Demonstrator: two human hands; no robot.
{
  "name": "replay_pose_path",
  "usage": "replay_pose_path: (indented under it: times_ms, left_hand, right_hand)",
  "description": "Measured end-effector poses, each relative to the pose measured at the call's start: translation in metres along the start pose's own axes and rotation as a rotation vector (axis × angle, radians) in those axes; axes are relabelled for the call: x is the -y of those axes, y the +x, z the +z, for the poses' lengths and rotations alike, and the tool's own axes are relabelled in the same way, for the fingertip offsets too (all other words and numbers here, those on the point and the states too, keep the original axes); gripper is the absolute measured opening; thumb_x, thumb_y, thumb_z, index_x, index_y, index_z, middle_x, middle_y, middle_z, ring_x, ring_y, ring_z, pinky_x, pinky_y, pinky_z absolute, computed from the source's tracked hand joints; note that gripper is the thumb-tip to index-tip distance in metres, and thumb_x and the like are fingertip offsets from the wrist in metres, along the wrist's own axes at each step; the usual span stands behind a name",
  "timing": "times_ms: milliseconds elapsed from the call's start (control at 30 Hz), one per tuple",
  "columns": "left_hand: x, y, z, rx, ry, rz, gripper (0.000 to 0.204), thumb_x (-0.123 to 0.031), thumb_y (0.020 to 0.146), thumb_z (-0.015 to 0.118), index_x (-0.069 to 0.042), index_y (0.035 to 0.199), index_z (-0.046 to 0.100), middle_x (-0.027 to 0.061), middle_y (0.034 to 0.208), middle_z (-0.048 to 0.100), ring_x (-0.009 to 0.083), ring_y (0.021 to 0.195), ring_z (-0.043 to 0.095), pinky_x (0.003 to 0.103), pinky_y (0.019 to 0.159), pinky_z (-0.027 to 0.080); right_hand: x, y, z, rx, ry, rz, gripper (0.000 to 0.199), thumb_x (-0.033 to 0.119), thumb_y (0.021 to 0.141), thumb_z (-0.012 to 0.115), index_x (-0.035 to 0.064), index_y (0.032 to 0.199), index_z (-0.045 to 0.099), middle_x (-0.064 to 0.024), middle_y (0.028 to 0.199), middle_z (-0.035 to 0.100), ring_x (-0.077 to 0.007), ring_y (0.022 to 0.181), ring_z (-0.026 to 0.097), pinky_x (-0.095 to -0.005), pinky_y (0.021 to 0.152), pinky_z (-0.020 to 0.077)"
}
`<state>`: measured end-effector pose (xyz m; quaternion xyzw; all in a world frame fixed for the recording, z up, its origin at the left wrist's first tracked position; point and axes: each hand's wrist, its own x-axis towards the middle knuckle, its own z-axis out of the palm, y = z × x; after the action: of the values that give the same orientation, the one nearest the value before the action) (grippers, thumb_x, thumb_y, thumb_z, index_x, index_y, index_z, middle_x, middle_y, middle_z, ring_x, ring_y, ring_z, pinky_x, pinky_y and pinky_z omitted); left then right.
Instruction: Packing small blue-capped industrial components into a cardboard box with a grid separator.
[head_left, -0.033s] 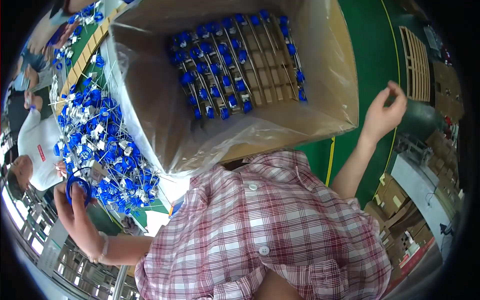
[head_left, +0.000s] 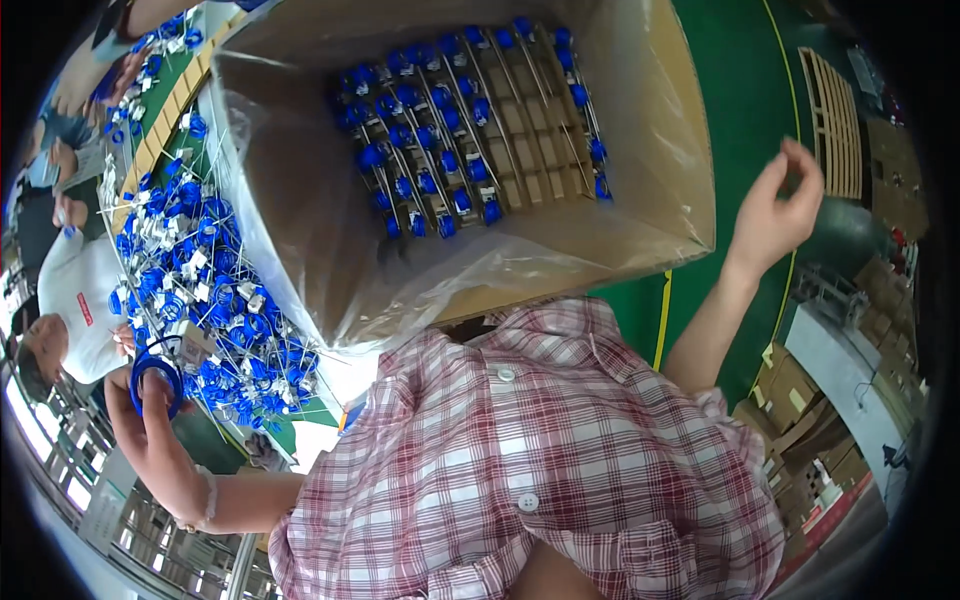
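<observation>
Green bench [head_left: 195, 435] carries 1 plastic-lined cardboard box [head_left: 640, 130] holding blue coils [head_left: 440, 120], too many to count. Left hand [head_left: 140, 400] grasps 1 blue ring [head_left: 158, 375]; right hand [head_left: 775, 210] hangs empty, fingers loose.

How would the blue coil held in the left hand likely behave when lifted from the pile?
The blue coil looks thin and looped, so it is probably light and springy. Its tag and neighbours in the pile may snag. The left hand grips it easily.

parts fill rows inside the box [head_left: 640, 215]; a loose pile [head_left: 215, 290] lies on the table left of it.
</observation>
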<state>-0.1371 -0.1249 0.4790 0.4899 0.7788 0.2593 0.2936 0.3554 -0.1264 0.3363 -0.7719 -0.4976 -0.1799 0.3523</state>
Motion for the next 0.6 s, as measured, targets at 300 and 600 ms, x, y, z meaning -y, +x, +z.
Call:
replay_pose_path:
  times_ms: [300, 600]
  left_hand:
    - [-0.035, 0.038, 0.201, 0.504, -0.103, 0.117, 0.032, -0.021, 0.084, 0.061, -0.002, 0.109, 0.053, 0.0073, 0.086, 0.06, 0.011, 0.076, 0.056, 0.026, 0.062, 0.047]
    - [0.044, 0.021, 0.38, 0.387, 0.255, 0.22, 0.023, -0.022, 0.083, 0.057, -0.007, 0.101, 0.057, 0.0162, 0.07, 0.061, 0.0312, 0.067, 0.062, 0.038, 0.061, 0.048]
  right_hand:
    - [0.11, -0.014, 0.181, 1.639, -0.156, -0.485, 0.024, -0.001, 0.073, 0.045, 0.0004, 0.087, 0.065, -0.0175, 0.086, 0.063, -0.0315, 0.078, 0.06, -0.0414, 0.067, 0.0473]
    - [0.009, -0.132, 0.271, 1.195, 0.298, -0.645, 0.041, 0.006, 0.076, 0.058, 0.0089, 0.116, 0.053, -0.0106, 0.113, 0.053, -0.0264, 0.111, 0.048, -0.0431, 0.091, 0.0422]
